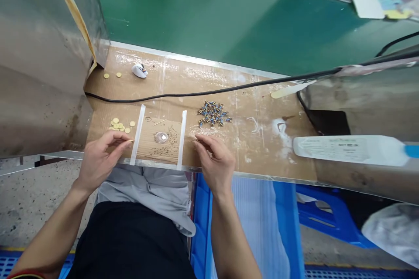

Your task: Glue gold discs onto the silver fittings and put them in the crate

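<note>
My left hand [104,154] is closed in a pinch on a small gold disc, seen nearly edge-on at the fingertips, beside the left white strip [138,136]. Behind that hand lie several loose gold discs [118,125]. My right hand [216,154] is also pinched, just right of the other white strip [182,139]; what its fingertips hold is too small to make out. Between the strips sits a small clear round dish [161,137], with tiny dark bits [166,150] scattered around it and a thin stick [159,122] behind. Small blue-and-gold pieces [213,114] form a pile beyond my right hand.
A black cable [183,94] crosses the brown worktop [252,152]. A white bottle [343,150] lies at the right, near a pale flat tool [291,90]. A small white object [139,70] stands at the back left. Metal walls [42,61] flank the worktop; a blue crate [288,226] is below.
</note>
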{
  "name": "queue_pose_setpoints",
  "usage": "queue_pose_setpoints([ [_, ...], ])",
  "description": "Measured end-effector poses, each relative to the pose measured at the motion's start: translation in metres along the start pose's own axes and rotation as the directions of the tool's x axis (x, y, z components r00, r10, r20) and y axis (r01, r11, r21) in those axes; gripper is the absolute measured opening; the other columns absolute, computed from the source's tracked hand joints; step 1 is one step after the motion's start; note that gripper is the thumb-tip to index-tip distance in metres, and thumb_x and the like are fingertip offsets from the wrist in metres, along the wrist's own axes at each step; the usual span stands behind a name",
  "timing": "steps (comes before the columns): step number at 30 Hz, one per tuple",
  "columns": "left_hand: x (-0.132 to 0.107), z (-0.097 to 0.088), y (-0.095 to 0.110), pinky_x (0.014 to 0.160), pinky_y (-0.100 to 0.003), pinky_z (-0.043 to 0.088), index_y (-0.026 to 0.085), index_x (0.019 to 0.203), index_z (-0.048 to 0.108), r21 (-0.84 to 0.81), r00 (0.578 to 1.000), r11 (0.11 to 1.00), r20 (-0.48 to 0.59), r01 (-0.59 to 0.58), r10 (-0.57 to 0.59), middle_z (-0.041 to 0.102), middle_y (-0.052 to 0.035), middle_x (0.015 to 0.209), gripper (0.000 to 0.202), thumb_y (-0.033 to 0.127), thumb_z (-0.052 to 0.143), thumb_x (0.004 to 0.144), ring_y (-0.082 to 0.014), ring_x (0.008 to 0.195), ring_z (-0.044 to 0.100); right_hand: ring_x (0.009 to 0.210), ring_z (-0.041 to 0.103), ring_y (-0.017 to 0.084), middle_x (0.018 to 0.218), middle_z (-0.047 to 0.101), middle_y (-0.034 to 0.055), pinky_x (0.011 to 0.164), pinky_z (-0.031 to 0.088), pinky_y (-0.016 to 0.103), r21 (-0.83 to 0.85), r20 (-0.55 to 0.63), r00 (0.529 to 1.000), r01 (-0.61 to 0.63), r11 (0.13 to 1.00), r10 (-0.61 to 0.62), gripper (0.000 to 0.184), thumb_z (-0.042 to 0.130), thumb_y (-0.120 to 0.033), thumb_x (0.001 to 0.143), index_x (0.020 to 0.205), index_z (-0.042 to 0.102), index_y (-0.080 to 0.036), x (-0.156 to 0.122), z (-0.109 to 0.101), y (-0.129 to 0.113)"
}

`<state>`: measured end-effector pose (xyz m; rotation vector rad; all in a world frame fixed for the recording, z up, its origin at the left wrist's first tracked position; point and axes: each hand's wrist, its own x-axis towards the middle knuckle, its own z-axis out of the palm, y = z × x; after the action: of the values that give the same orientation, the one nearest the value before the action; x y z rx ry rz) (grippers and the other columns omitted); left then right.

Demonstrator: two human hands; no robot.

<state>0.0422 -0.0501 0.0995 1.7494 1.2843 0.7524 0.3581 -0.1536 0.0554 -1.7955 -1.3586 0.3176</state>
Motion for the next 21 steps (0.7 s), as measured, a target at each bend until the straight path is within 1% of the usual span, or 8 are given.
queue_pose_setpoints([
  [2, -0.005, 0.008, 0.0, 0.089, -0.031, 0.069, 0.024, 0.118, 0.086, -0.188, 0.99, 0.972, 0.062, 0.14, -0.13, 0.089, -0.0047, 0.11, 0.023, 0.043, 0.084, 0.104, -0.0225, 0.099, 0.085, 0.103, 0.08, 0.024, 0.112, 0.084, 0.0053, 0.089, 0.066, 0.04, 0.115, -0.021, 1.0, -0.007, 0.993, 0.01, 0.013, 0.076, -0.033, 0.109, 0.117, 0.086, -0.03, -0.002, 0.007, -0.011],
  [3, -0.007, 0.013, -0.001, 0.087, -0.031, 0.07, 0.024, 0.119, 0.087, -0.262, 0.983, 0.949, 0.087, 0.178, -0.16, 0.089, -0.0055, 0.109, 0.025, 0.043, 0.086, 0.103, -0.0225, 0.098, 0.086, 0.103, 0.08, 0.023, 0.112, 0.084, 0.0052, 0.089, 0.066, 0.04, 0.15, -0.024, 1.0, 0.001, 0.989, 0.003, 0.013, 0.076, -0.032, 0.109, 0.116, 0.086, -0.03, -0.003, 0.01, -0.017],
  [5, -0.01, 0.023, -0.003, 0.084, -0.029, 0.071, 0.023, 0.116, 0.09, -0.357, 0.981, 0.915, 0.101, 0.189, -0.164, 0.089, -0.0059, 0.104, 0.024, 0.04, 0.089, 0.1, -0.0211, 0.091, 0.085, 0.104, 0.08, 0.023, 0.113, 0.084, 0.0052, 0.089, 0.067, 0.04, 0.173, -0.031, 0.999, 0.037, 0.984, -0.032, 0.015, 0.075, -0.029, 0.11, 0.118, 0.087, -0.032, -0.003, 0.018, -0.027],
  [7, -0.013, 0.032, -0.007, 0.078, -0.028, 0.07, 0.022, 0.109, 0.092, -0.404, 0.983, 0.897, 0.101, 0.179, -0.151, 0.088, -0.0046, 0.094, 0.018, 0.037, 0.089, 0.1, -0.0188, 0.082, 0.083, 0.105, 0.08, 0.023, 0.114, 0.083, 0.0049, 0.09, 0.067, 0.04, 0.167, -0.03, 0.997, 0.078, 0.983, -0.074, 0.02, 0.073, -0.026, 0.11, 0.121, 0.087, -0.033, -0.002, 0.025, -0.036],
  [10, -0.017, 0.041, -0.012, 0.071, -0.028, 0.071, 0.021, 0.109, 0.092, -0.454, 0.977, 0.866, 0.14, 0.209, -0.162, 0.086, -0.0037, 0.085, 0.02, 0.038, 0.089, 0.099, -0.0179, 0.073, 0.081, 0.106, 0.081, 0.022, 0.116, 0.083, 0.0037, 0.092, 0.067, 0.04, 0.171, -0.031, 0.991, 0.132, 0.976, -0.129, 0.026, 0.073, -0.021, 0.11, 0.126, 0.086, -0.036, 0.002, 0.031, -0.043],
  [12, -0.018, 0.044, -0.015, 0.074, -0.03, 0.074, 0.021, 0.111, 0.092, -0.46, 0.969, 0.856, 0.175, 0.236, -0.173, 0.088, -0.0053, 0.09, 0.024, 0.041, 0.089, 0.1, -0.0196, 0.076, 0.084, 0.108, 0.081, 0.023, 0.118, 0.085, 0.0032, 0.095, 0.068, 0.04, 0.173, -0.05, 0.985, 0.169, 0.97, -0.163, 0.029, 0.074, -0.018, 0.108, 0.128, 0.086, -0.037, 0.004, 0.034, -0.045],
  [15, -0.018, 0.043, -0.016, 0.082, -0.033, 0.076, 0.022, 0.115, 0.091, -0.455, 0.962, 0.854, 0.213, 0.253, -0.171, 0.091, -0.0073, 0.102, 0.026, 0.043, 0.089, 0.1, -0.0234, 0.088, 0.088, 0.106, 0.083, 0.023, 0.114, 0.086, 0.0032, 0.096, 0.069, 0.04, 0.153, -0.058, 0.977, 0.209, 0.966, -0.203, 0.025, 0.076, -0.017, 0.108, 0.122, 0.086, -0.035, 0.006, 0.036, -0.047],
  [21, -0.016, 0.038, -0.011, 0.096, -0.031, 0.074, 0.024, 0.118, 0.091, -0.453, 0.956, 0.852, 0.241, 0.262, -0.167, 0.091, -0.0058, 0.112, 0.024, 0.037, 0.092, 0.098, -0.0246, 0.106, 0.089, 0.105, 0.084, 0.022, 0.115, 0.086, 0.0049, 0.093, 0.071, 0.04, 0.108, -0.013, 0.974, 0.226, 0.968, -0.226, 0.024, 0.07, -0.019, 0.111, 0.12, 0.088, -0.034, 0.006, 0.039, -0.044],
])
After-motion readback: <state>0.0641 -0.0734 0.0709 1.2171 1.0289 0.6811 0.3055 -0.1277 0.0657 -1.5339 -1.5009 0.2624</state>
